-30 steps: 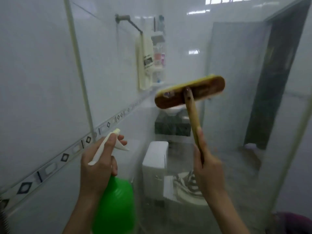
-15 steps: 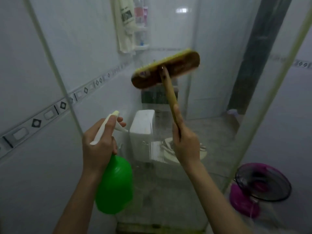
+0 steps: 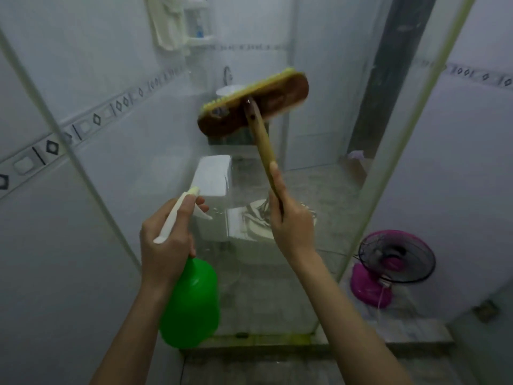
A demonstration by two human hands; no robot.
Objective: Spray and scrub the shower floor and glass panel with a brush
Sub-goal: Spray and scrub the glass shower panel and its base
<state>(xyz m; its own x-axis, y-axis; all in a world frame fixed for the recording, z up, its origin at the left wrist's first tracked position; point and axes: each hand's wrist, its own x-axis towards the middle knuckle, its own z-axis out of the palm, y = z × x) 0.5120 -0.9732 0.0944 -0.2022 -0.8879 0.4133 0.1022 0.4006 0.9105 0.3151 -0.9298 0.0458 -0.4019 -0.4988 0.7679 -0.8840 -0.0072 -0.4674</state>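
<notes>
Reaches forward and up with both bare forearms, the left one lower. Grips with the left hand (image 3: 166, 240) the neck of a green plastic spray bottle (image 3: 191, 304) with a white trigger head, thumb laid over the top, fingers curled at the trigger. Holds with the right hand (image 3: 291, 223) a pale wooden brush handle (image 3: 262, 140), one finger stretched up along it.

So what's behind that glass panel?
Through the glass panel you see a white toilet tank and part of the bowl on a speckled floor. The brush hides most of a dark thing farther back; the right hand covers part of the bowl.
</notes>
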